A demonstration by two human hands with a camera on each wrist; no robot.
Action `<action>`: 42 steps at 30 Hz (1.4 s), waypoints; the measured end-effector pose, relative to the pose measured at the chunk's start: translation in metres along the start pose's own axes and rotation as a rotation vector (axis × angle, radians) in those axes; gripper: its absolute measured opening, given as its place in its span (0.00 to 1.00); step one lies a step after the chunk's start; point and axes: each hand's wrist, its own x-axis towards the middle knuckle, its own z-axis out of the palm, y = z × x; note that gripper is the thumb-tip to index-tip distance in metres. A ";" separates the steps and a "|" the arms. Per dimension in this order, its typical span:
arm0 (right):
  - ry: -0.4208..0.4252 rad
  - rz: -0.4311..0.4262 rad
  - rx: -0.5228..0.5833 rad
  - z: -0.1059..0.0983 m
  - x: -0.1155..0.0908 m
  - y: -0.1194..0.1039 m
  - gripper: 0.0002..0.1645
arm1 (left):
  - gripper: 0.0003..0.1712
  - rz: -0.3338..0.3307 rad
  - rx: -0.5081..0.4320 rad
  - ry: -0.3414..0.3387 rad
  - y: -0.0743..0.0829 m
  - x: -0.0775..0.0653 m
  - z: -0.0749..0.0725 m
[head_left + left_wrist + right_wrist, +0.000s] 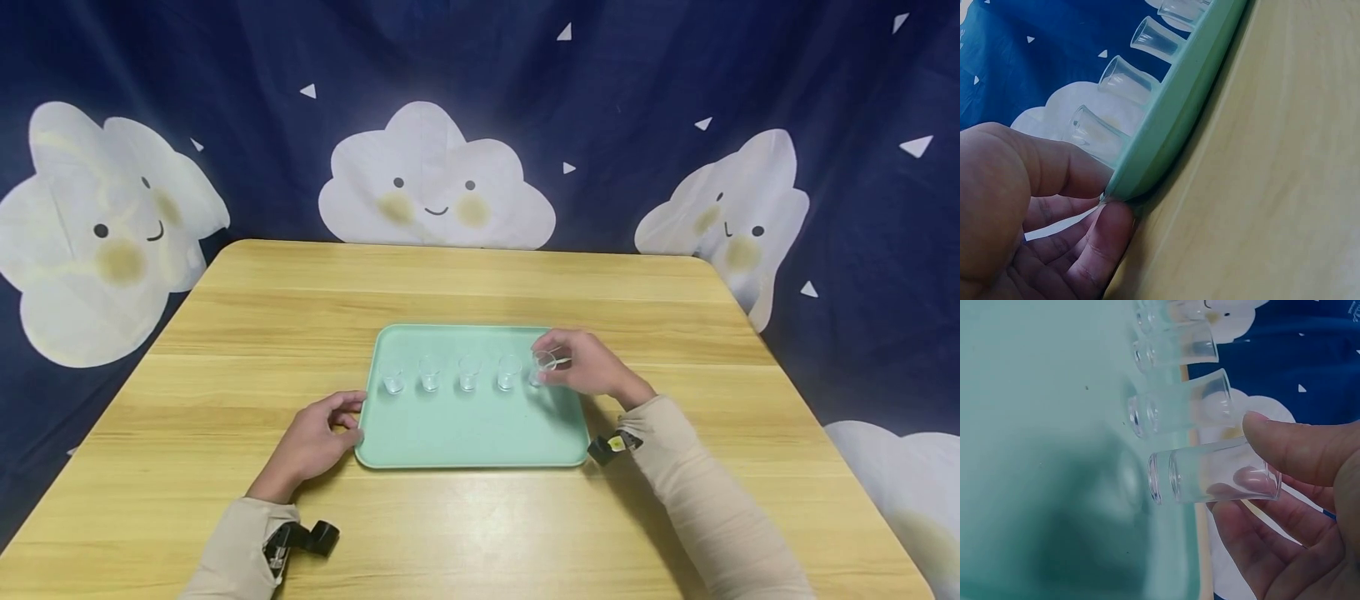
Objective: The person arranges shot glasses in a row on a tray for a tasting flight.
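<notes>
A mint-green tray (472,437) lies on the table with several small clear cups in a row across it. At the row's right end my right hand (581,362) holds the last clear cup (1210,472) near its rim, thumb on one side and fingers on the other. In the right wrist view this cup's base is apart from the tray's surface. Beside it stands the neighbouring cup (508,373), upright. My left hand (318,437) is at the tray's left edge; in the left wrist view (1066,250) its thumb and a finger pinch the rim.
The wooden table (480,533) reaches back to a dark blue curtain (480,50) printed with white clouds and triangles. A small black device (303,537) is strapped at the left wrist, another (615,446) at the right.
</notes>
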 end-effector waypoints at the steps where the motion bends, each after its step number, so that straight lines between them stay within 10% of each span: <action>1: -0.002 -0.001 -0.006 0.001 0.000 0.000 0.21 | 0.28 0.000 -0.001 0.000 0.000 0.000 0.000; 42: -0.005 0.009 0.009 -0.001 -0.003 0.000 0.22 | 0.28 0.003 0.023 0.003 0.000 0.000 0.000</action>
